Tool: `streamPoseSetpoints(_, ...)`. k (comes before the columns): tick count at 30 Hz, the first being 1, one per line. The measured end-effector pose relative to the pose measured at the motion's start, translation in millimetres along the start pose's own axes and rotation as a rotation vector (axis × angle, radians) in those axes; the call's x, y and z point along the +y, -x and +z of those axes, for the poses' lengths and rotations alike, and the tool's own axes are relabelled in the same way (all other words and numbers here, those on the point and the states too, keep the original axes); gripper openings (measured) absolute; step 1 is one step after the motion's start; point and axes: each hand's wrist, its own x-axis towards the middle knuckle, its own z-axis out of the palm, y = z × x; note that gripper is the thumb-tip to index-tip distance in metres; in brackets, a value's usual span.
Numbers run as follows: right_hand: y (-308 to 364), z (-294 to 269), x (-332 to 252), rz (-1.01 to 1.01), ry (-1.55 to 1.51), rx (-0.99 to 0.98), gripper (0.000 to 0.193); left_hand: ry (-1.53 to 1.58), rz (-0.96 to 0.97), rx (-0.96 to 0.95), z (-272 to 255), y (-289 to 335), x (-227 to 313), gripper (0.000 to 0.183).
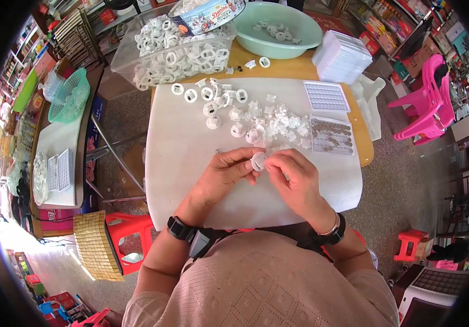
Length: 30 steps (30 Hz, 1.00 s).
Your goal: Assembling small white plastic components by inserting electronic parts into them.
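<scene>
Head view: left hand [224, 171] is clamping its fingers on a disc [258, 161] above the surface [185, 147]; right hand [299, 180] is touching its edge, grip unclear; pink chair [430, 106] is standing rightward.

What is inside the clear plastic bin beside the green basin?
White plastic pieces fill the clear bin in a heap. A blue printed container covers part of it, hiding what lies beneath; the heap's middle is hidden too.

Room leftward; white parts pile [286, 124] ahead
</scene>
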Motion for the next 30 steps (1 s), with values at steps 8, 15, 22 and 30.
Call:
streamPoseSetpoints(8, 1, 4, 1, 0.146, -0.109, -0.003, 0.014, -0.068, 0.039, -0.008, 1, -1, 2, 0.029)
streamPoseSetpoints(15, -3, -2, 11, 0.78, -0.903, -0.126, 0.01, -0.27, 0.118, 0.098, 6, -3, 1, 0.024)
streamPoseSetpoints(22, -3, 4, 11, 0.748, -0.677, -0.137, 0.009, -0.238, 0.032, 0.218, 12, -2, 0, 0.018)
streamPoseSetpoints(30, 1, 16, 6, 0.668, -0.574, -0.1, 0.012, -0.315, 0.031, 0.215, 11, -3, -3, 0.016)
